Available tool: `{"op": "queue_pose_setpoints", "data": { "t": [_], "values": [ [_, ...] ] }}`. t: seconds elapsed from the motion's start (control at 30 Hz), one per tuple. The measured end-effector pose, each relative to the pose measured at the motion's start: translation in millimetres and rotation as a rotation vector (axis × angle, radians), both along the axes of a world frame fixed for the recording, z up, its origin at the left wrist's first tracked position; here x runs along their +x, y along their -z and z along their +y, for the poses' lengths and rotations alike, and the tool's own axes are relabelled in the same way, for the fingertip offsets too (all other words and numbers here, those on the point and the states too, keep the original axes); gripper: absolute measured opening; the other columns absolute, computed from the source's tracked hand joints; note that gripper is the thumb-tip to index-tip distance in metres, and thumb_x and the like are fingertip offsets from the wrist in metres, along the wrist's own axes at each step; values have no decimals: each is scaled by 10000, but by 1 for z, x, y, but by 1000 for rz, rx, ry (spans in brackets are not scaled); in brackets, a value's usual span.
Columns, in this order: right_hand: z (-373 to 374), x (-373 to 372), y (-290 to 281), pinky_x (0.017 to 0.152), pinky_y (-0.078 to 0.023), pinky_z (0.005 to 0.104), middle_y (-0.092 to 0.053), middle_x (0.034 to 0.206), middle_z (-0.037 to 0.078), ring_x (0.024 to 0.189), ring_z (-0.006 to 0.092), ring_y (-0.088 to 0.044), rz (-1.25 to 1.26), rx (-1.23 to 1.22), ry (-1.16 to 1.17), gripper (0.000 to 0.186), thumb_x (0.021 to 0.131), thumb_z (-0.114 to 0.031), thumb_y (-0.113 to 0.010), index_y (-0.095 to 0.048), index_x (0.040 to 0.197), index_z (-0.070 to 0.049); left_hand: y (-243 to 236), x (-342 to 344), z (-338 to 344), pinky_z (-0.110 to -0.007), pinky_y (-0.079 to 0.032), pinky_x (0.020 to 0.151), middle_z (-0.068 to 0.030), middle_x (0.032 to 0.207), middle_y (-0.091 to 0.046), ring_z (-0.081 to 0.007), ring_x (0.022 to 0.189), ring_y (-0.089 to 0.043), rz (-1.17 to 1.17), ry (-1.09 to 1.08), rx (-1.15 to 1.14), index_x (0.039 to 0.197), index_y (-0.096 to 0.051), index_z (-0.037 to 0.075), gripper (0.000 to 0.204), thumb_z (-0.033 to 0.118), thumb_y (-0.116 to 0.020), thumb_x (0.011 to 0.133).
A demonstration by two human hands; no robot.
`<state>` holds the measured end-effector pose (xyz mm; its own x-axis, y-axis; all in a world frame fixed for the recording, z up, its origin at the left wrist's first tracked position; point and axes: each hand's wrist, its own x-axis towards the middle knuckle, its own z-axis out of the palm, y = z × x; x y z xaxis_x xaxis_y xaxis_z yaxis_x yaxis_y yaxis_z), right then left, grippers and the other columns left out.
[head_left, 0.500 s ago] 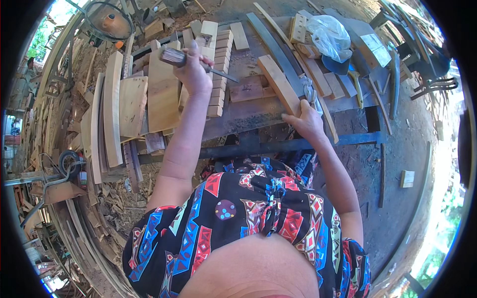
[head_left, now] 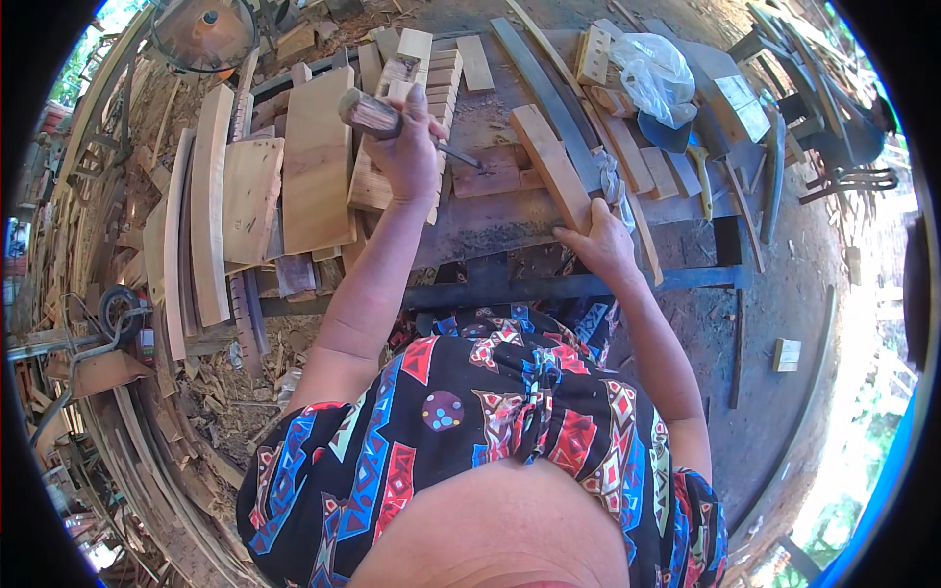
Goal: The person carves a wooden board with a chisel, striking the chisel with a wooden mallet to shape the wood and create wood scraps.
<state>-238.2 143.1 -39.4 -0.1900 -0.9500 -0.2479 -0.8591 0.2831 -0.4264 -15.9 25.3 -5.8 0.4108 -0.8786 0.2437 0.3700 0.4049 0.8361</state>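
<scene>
My left hand (head_left: 406, 157) is closed round a chisel with a thick, rough wooden handle (head_left: 371, 115). Its thin metal shank slants down to the right over a reddish board (head_left: 490, 177) on the bench; whether the tip touches it, I cannot tell. Just left of that lie light boards with a row of notches (head_left: 437, 90). My right hand (head_left: 598, 241) grips the near end of a thick light-brown bar (head_left: 545, 155), which lies slanted away from me beside a long grey strip (head_left: 534, 83).
The bench (head_left: 461, 235) also bears curved planks (head_left: 209, 206) at left, and a plastic bag (head_left: 655, 73), a dark cap (head_left: 659, 132) and a yellow-handled tool (head_left: 704, 181) at right. A round wire-framed object (head_left: 204, 39) stands at upper left, metal frames (head_left: 833, 118) at far right.
My left hand has moved right and slightly down with the chisel. My right hand still grips the bar, whose far end sits a little farther up in the view.
</scene>
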Motion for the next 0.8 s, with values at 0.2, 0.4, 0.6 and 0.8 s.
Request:
{"op": "queue_pose_setpoints", "data": {
  "t": [0.2, 0.4, 0.6, 0.8],
  "values": [
    [-15, -22, -51, 699, -471, 406, -631, 839, 188, 789, 311, -626, -206, -131, -52, 539, 652, -408, -782, -562, 899, 17, 10, -13, 4, -203, -418, 436, 17, 611, -527, -59, 481, -516, -192, -6, -143, 788, -466, 88, 230, 123, -682, 858],
    [-17, 42, -232, 544, -422, 212, -585, 757, -1, 681, 59, -557, -639, -818, -314, 266, 787, -203, -720, -580, 941, -38, 14, -8, 6, -225, -447, 475, -11, 635, -558, -63, 498, -526, -183, -34, -164, 809, -470, 73, 204, 95, -665, 862],
    [-41, 64, -200, 573, -486, 361, -630, 765, 119, 662, 261, -631, -16, -588, -623, 405, 711, -255, -753, -561, 977, -17, 3, -17, 6, -197, -444, 497, -8, 654, -579, -47, 527, -534, -379, -131, -331, 846, -482, 66, 161, 19, -635, 855],
    [-45, 90, -260, 585, -478, 329, -629, 758, 118, 686, 232, -628, -112, -499, -629, 334, 682, -196, -783, -603, 905, -24, 11, -10, 5, -195, -433, 478, 0, 651, -563, -42, 518, -518, -289, -30, -281, 849, -461, 65, 175, -10, -620, 854]
  ]
}}
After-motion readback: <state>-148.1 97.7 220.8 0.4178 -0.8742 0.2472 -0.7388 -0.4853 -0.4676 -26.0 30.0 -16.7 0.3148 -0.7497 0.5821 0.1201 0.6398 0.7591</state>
